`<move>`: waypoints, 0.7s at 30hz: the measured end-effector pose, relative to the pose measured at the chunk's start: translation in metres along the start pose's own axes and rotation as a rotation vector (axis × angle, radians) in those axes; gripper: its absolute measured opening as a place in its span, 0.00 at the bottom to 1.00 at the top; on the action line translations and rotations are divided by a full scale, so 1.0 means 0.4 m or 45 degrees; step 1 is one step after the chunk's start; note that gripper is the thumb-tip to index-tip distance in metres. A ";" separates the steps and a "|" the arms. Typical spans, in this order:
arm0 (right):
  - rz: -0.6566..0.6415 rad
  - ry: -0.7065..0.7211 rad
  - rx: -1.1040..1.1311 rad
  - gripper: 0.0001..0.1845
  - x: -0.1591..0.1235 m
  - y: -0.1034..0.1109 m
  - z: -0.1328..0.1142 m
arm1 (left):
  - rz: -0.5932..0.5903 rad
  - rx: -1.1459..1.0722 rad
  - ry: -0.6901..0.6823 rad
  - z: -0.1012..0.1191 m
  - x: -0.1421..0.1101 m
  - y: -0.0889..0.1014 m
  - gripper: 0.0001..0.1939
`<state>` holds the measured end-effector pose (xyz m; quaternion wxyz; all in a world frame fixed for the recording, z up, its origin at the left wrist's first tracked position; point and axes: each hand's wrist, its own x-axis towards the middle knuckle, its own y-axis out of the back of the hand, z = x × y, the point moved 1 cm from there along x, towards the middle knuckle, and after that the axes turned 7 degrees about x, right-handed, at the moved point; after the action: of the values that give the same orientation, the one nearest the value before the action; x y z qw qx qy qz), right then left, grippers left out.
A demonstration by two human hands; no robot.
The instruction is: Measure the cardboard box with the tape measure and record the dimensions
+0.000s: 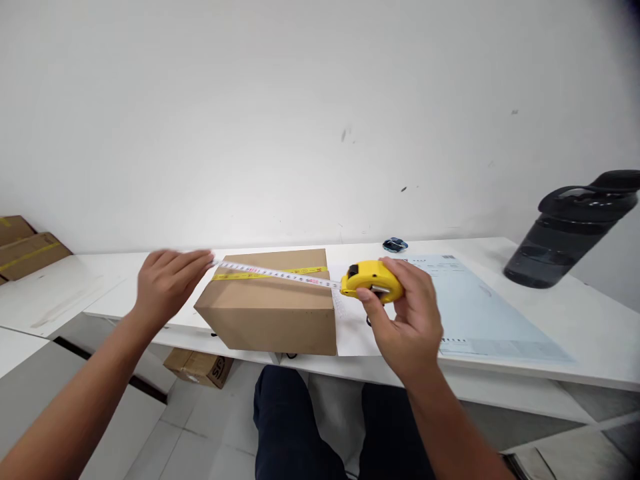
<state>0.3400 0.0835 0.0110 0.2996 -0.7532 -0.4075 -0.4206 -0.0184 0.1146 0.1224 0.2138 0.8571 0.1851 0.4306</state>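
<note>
A yellow tape measure (367, 277) sits in my right hand (413, 313), with my fingers and thumb closed around its case. Its white blade (280, 274) stretches leftward above a brown cardboard box (270, 293). At the blade's far end my left hand (173, 280) pinches the tip, slightly blurred by motion. Yellow tape (235, 275) runs along the top of the box, which rests near the front edge of the white table (505, 257). The blade slants down a little toward the case; whether it touches the box I cannot tell.
Right of the box lies a pale blue printed sheet (485, 307). A dark bottle (565, 233) stands at the far right, and a small dark patterned item (395, 245) lies by the wall. More cardboard boxes (35, 253) are at far left; another box (197, 367) is on the floor.
</note>
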 end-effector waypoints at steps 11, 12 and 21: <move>0.045 0.321 -0.087 0.28 -0.155 -0.178 -0.209 | -0.807 -0.354 -0.410 0.226 0.373 -0.249 0.15; 0.067 0.301 -0.084 0.27 -0.155 -0.196 -0.204 | -0.825 -0.354 -0.386 0.224 0.377 -0.254 0.14; 0.153 0.216 -0.135 0.30 -0.120 -0.267 -0.149 | -1.053 -0.633 -0.118 0.221 0.368 -0.185 0.17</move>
<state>0.2093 0.0708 0.0082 0.3174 -0.7526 -0.3120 -0.4852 0.1266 0.2323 0.1328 0.5735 0.6527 0.3921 0.3022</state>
